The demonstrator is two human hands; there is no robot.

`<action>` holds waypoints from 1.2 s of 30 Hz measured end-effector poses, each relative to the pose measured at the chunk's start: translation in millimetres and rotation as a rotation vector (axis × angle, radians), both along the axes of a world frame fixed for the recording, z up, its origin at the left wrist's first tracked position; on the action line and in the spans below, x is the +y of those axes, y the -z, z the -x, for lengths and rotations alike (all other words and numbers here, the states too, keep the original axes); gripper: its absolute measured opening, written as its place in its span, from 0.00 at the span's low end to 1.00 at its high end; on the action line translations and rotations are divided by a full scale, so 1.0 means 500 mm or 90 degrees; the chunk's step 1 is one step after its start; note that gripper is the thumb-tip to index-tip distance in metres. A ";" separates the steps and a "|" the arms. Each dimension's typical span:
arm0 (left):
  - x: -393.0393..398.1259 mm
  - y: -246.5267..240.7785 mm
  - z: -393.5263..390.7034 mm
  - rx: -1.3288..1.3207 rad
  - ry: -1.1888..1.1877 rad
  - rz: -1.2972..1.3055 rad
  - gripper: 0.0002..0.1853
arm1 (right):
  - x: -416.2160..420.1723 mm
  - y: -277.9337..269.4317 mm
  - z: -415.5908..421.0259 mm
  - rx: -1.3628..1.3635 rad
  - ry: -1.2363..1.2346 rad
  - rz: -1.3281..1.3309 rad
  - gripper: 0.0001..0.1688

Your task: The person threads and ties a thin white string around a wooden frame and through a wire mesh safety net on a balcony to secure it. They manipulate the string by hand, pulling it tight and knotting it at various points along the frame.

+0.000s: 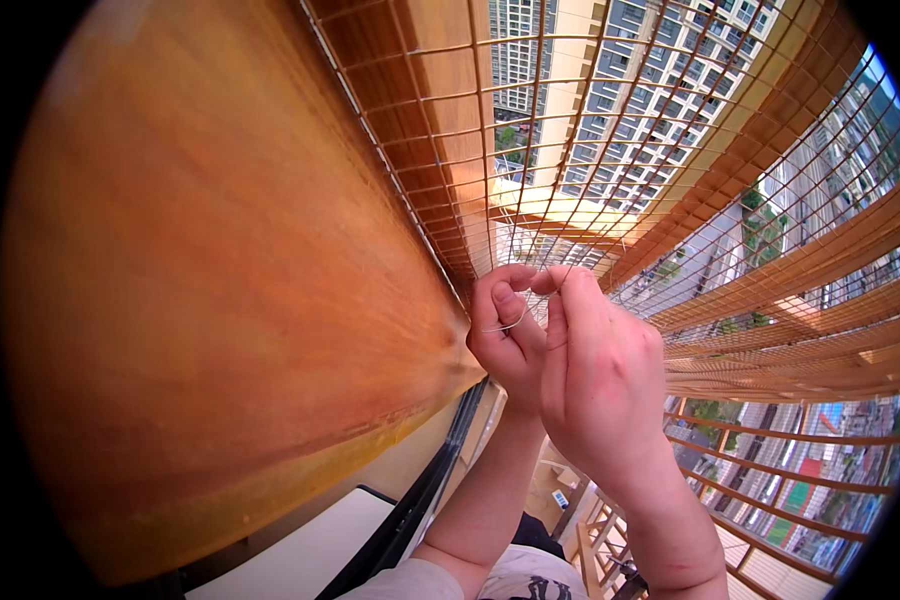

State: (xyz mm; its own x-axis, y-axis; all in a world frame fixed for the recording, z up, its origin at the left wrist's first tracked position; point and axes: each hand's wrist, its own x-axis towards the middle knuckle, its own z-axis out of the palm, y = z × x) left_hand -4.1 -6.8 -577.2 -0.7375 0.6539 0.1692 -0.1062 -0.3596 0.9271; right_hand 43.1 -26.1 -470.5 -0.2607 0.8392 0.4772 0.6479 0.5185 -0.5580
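A thin pale wire (pixel 504 328) curves in a loose loop across the fingers of my left hand (pixel 506 341). The left thumb and curled forefinger close on this wire. Beside it, my right hand (pixel 607 360) pinches at the same wire, its fingertips meeting those of the left; the exact grip is partly hidden behind the fingers. Both hands are raised against a metal wire mesh (pixel 529 133), near its lower corner. The mesh runs along a varnished wooden post (pixel 457 97). Finer strands of wire show at the mesh just beyond my fingertips.
A broad orange-brown wooden panel (pixel 232 262) fills the left side, close to my hands. Wooden beams (pixel 727 172) and horizontal rails (pixel 795 435) stand to the right. Tall buildings and roads lie far below outside. A white flat surface (pixel 300 551) and a dark frame bar (pixel 412 510) are below.
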 end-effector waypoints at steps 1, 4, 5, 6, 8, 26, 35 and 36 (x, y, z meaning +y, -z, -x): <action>0.001 0.006 0.001 0.006 -0.001 -0.002 0.18 | 0.002 0.000 0.001 0.028 -0.009 0.004 0.05; 0.001 0.012 0.000 0.006 0.000 -0.009 0.17 | 0.008 0.005 0.001 0.041 -0.010 -0.018 0.06; 0.001 0.011 0.001 0.017 -0.001 -0.006 0.17 | 0.007 0.002 0.001 0.024 -0.001 0.001 0.06; -0.001 0.009 0.003 0.027 -0.001 -0.003 0.17 | 0.002 -0.004 -0.001 0.006 0.009 0.019 0.07; -0.004 0.008 0.005 0.031 0.016 0.002 0.18 | -0.004 -0.012 -0.005 0.019 0.005 0.093 0.07; -0.002 -0.004 0.005 0.039 0.008 -0.048 0.17 | -0.006 0.028 -0.023 0.161 0.001 0.010 0.05; -0.010 0.014 0.015 0.035 0.032 -0.014 0.22 | 0.021 0.019 0.006 0.058 0.009 -0.062 0.00; -0.012 0.008 0.017 0.047 0.032 -0.010 0.23 | 0.026 0.017 0.007 0.053 0.012 -0.055 0.01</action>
